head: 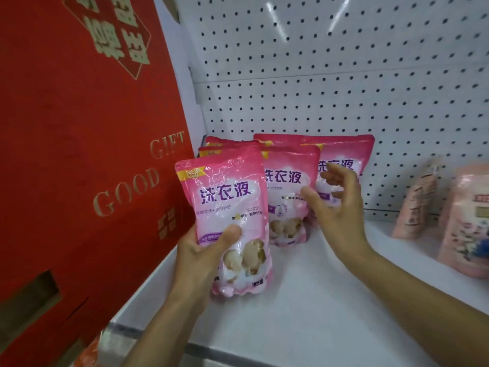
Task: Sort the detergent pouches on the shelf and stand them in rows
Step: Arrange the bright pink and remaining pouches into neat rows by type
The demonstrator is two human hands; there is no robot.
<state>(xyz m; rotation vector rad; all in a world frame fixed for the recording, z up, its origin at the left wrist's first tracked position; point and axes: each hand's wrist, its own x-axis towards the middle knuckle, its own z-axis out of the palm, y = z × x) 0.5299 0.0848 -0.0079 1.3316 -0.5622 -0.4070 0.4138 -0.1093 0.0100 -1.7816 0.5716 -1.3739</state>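
Observation:
My left hand (203,250) grips a pink detergent pouch (227,205) by its lower left side, thumb on the front, holding it upright at the front of the left row with its base near the white shelf (312,308). Behind it stand more pink pouches, mostly hidden. A second pink pouch (287,186) stands to its right, and a third pouch (344,152) stands further right at the back. My right hand (336,205) hovers with fingers spread in front of these two, holding nothing.
A large red gift box (79,144) with gold lettering walls off the left side. A white pegboard (344,75) backs the shelf. Two pale peach pouches (418,202) (465,223) stand at the right.

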